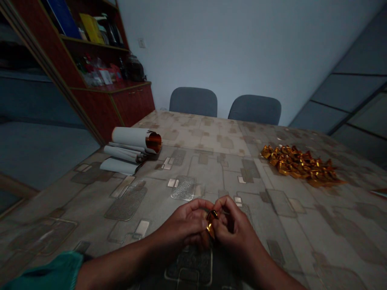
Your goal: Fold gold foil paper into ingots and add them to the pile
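Close to the table's near side, my left hand (193, 225) and my right hand (231, 221) meet around a small piece of gold foil paper (211, 228). Fingers of both hands are closed on it, and they hide most of its shape; only a shiny fold shows between them. Over to the right lies a cluster of folded gold foil pieces (299, 165), set close together in rows. On the left side rests a stack of curled foil sheets (130, 137), grey-white outside and orange-gold within.
A patterned cloth covers the table (211, 157). Two grey chairs, one on the left (193, 100) and one on the right (255, 108), stand at the far edge against the wall. A red-brown cabinet (133, 104) with loaded shelves is at the back left.
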The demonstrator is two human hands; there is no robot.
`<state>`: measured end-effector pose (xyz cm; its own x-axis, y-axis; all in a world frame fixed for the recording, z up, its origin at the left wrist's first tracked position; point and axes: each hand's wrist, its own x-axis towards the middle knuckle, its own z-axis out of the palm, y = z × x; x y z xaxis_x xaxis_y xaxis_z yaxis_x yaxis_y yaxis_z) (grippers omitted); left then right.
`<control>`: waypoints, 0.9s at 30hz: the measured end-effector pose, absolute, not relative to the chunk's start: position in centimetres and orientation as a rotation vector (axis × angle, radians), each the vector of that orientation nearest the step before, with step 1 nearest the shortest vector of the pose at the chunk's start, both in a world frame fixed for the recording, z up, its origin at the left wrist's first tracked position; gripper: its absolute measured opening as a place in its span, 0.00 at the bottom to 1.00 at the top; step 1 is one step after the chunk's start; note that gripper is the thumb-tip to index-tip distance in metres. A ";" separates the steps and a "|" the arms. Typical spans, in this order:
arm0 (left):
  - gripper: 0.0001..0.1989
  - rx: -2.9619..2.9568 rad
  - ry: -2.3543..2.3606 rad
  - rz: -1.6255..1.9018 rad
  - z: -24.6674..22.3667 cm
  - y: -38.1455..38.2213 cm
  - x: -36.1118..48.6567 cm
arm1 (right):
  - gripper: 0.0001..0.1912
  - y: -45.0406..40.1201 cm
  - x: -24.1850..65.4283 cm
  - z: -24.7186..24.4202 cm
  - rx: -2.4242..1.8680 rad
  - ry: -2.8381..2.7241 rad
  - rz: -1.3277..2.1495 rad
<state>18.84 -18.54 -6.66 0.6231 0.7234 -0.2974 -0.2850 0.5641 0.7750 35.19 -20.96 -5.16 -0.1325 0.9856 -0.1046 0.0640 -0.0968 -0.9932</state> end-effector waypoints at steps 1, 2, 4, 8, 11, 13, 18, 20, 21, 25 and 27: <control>0.21 0.724 0.648 0.637 -6.5 -18.5 18.7 | 0.09 -20.9 35.2 -5.2 -1.254 -1.289 1.370; 0.20 0.700 0.638 0.629 -6.4 -18.5 18.7 | 0.09 -20.9 35.2 -5.3 -1.246 -1.278 1.385; 0.19 0.665 0.619 0.618 -6.3 -18.5 18.6 | 0.09 -20.8 35.3 -5.3 -1.229 -1.269 1.409; 0.21 0.671 0.634 0.626 -6.4 -18.5 18.5 | 0.10 -20.7 35.3 -5.5 -1.183 -1.256 1.437; 0.22 0.737 0.671 0.652 -6.7 -18.5 18.8 | 0.09 -20.8 35.3 -5.8 -1.194 -1.256 1.430; 0.20 0.791 0.698 0.671 -6.9 -18.5 19.1 | 0.08 -21.0 35.1 -5.8 -1.227 -1.272 1.404; 0.18 0.838 0.742 0.686 -7.4 -18.5 19.7 | 0.08 -21.1 34.9 -5.4 -1.300 -1.339 1.364; 0.19 0.829 0.727 0.689 -7.2 -18.5 19.7 | 0.08 -21.0 34.9 -5.2 -1.291 -1.344 1.354; 0.20 0.814 0.716 0.682 -7.1 -18.6 19.5 | 0.08 -21.0 35.0 -5.2 -1.278 -1.332 1.361; 0.22 0.720 0.678 0.623 -6.4 -18.6 18.8 | 0.09 -20.6 35.2 -5.4 -1.182 -1.227 1.452; 0.23 0.697 0.668 0.610 -6.2 -18.5 18.5 | 0.09 -20.4 35.3 -5.6 -1.157 -1.199 1.483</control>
